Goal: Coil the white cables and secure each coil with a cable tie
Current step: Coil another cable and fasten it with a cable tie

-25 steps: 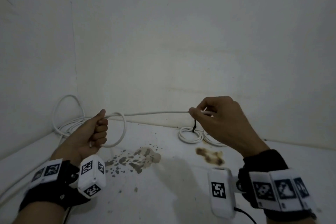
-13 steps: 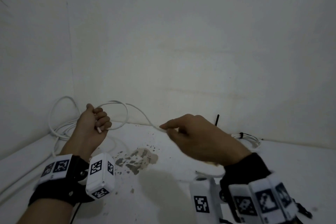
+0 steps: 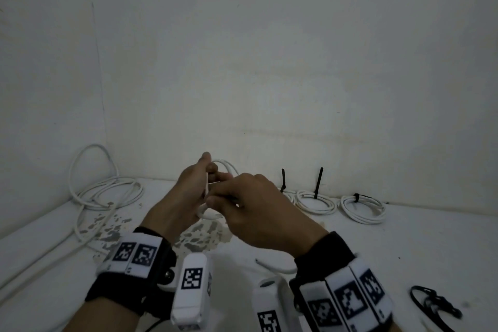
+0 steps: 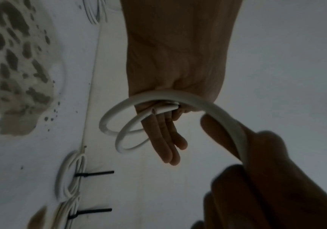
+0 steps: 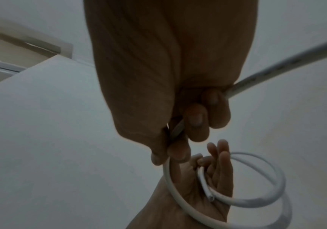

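White walls meet a white, stained floor [image 3: 350, 250] in a corner, and my hands work in the centre of the head view, just above it. My left hand [image 3: 183, 197] holds the thin white round cable [image 4: 207, 103] I am coiling: two small loops hang from the palm, the cut end lies across it, and the fingers [image 4: 166, 139] point out nearly straight, so I cannot tell how firmly they press. My right hand [image 3: 258, 205] has its fingers curled round the same cable just beside the left, feeding the next turn, while the free length runs off to the upper right of the right wrist view.

Three finished white cable coils [image 3: 362, 206] bound with black cable ties lie along the wall at centre right. More loose white cable [image 3: 107, 191] lies piled at the left, and spare black cable ties [image 3: 431, 302] sit at lower right.

I judge this cable light but springy; the loops hold a round shape and would likely pop open if released. Its smooth jacket could slip, so gripping where the turns cross in my left palm seems best.
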`<move>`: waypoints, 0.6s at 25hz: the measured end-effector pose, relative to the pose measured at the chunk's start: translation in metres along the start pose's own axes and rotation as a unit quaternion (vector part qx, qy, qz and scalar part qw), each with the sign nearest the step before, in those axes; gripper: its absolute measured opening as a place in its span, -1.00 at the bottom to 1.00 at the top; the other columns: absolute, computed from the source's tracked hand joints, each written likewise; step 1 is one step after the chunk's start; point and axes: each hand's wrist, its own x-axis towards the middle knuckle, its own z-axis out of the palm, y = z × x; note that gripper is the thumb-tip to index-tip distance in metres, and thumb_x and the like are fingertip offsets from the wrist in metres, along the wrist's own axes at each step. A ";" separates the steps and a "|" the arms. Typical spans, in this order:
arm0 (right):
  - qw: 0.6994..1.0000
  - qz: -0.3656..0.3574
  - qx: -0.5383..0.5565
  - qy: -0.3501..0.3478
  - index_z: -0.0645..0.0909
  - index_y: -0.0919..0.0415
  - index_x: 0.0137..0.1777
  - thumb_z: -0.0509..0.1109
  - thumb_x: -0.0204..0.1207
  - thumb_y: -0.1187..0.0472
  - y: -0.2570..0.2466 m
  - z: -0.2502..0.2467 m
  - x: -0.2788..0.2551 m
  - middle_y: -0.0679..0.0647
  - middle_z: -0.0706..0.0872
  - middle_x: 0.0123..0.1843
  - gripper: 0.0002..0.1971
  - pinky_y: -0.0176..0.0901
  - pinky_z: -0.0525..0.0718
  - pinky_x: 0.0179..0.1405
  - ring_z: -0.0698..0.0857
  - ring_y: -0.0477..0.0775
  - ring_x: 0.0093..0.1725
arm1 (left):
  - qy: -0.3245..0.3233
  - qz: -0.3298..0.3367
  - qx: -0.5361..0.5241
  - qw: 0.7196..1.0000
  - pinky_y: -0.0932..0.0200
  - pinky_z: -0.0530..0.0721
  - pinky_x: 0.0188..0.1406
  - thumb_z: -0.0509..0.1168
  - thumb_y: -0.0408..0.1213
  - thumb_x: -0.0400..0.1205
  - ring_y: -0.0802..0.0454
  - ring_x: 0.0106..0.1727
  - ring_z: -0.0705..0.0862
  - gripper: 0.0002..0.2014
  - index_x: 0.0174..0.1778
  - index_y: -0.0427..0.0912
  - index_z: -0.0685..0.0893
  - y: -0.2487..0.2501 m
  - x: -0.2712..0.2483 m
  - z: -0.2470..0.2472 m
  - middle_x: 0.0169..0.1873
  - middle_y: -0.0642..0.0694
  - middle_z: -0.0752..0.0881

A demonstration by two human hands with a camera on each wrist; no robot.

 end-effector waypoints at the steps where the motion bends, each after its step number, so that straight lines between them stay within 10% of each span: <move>1: 1.000 0.006 0.008 0.006 0.68 0.17 -0.21 0.29 0.71 0.17 0.002 -0.001 0.000 -0.11 0.49 -0.47 -0.74 -0.18 0.41 -0.42 0.46 -0.08 -0.48 | -0.017 0.002 0.034 0.999 0.32 0.39 -0.71 0.03 0.04 0.80 0.12 -0.70 0.44 -0.55 -0.37 -0.10 0.36 -0.002 -0.002 0.003 -0.67 0.02 0.49; 6: 0.995 0.047 0.033 0.078 0.79 0.11 -0.14 0.31 0.68 0.12 0.013 -0.012 -0.001 -0.01 0.82 -0.25 -0.75 -0.16 0.64 -0.21 0.70 -0.05 -0.31 | -0.114 -0.009 0.058 0.992 0.03 0.44 -0.25 0.07 0.09 0.77 -0.19 -0.23 0.51 -0.57 0.02 -0.24 0.60 -0.008 -0.006 0.005 -0.26 -0.30 0.55; 11: 0.989 0.069 0.062 0.119 0.70 -0.06 -0.30 0.31 0.70 0.16 0.014 -0.011 0.000 -0.26 0.64 -0.50 -0.68 -0.49 0.42 -0.38 0.58 -0.21 -0.47 | -0.140 -0.005 0.030 0.990 0.14 0.39 -0.45 0.13 -0.13 0.77 -0.03 -0.42 0.43 -0.62 -0.21 -0.22 0.75 -0.012 -0.006 0.010 -0.35 -0.21 0.51; 15: 0.977 0.099 0.147 0.120 0.74 0.14 -0.28 0.30 0.72 0.18 0.022 -0.015 0.000 0.00 0.80 -0.40 -0.66 -0.24 0.70 -0.26 0.73 -0.17 -0.40 | -0.149 -0.035 -0.049 0.987 0.21 0.55 -0.55 0.06 -0.04 0.80 0.03 -0.59 0.57 -0.46 -0.39 -0.26 0.66 -0.006 -0.009 0.012 -0.59 -0.16 0.59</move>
